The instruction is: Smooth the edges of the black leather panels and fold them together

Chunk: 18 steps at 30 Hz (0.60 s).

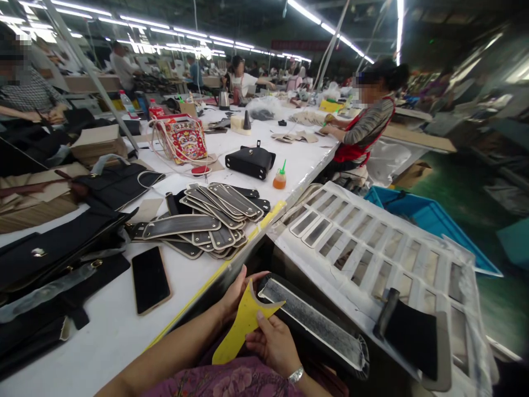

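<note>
The right hand pinches a yellow notched card between thumb and fingers, beside a long black bag piece; the left hand, partly hidden behind the card, has fingers extended at the piece's end, its grip unclear. Left of them, a white worktable bears trimmed black strips and a smartphone. Beyond, a co-worker in a red apron works under tube lights.

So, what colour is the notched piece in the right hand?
Yellow; the notched piece shows best in the head view.

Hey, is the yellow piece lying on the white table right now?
No, the right hand holds the yellow piece off the white table, past its near edge.
</note>
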### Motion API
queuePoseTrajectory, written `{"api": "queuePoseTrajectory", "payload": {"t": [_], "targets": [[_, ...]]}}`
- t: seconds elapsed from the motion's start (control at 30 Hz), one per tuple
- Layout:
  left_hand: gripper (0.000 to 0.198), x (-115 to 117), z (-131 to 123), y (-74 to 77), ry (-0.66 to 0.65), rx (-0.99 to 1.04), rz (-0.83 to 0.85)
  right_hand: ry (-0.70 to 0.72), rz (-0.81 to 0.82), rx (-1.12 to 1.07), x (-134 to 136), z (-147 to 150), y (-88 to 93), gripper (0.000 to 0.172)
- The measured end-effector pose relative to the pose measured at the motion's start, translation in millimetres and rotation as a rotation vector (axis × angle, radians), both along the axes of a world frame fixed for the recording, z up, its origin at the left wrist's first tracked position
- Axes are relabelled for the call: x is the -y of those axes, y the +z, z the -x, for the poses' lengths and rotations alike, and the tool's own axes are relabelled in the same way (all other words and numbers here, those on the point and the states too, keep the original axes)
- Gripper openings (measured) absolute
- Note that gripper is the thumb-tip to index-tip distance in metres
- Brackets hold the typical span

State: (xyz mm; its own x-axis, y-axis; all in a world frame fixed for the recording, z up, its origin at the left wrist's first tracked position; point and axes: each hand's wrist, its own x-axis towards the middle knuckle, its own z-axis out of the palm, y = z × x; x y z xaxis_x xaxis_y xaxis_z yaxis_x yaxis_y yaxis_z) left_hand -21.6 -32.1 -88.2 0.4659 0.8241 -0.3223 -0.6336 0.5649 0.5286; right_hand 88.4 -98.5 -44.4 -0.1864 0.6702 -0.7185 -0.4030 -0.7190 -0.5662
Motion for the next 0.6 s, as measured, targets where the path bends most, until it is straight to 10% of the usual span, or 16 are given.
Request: {"api": "queuePoseTrajectory", "payload": {"t": [0.23,0.6], "targets": [[0.069,-3.0,-0.4,3.0,-0.109,0.016,-0.085,-0.050,0.031,-0.049,-2.9,0.0,0.4,0.056],[0.052,-14.5,-1.7,26.4,-0.234,-0.576,-0.477,-0.002,0.029,0.011,-0.4,-12.7,-6.7,0.043]]}}
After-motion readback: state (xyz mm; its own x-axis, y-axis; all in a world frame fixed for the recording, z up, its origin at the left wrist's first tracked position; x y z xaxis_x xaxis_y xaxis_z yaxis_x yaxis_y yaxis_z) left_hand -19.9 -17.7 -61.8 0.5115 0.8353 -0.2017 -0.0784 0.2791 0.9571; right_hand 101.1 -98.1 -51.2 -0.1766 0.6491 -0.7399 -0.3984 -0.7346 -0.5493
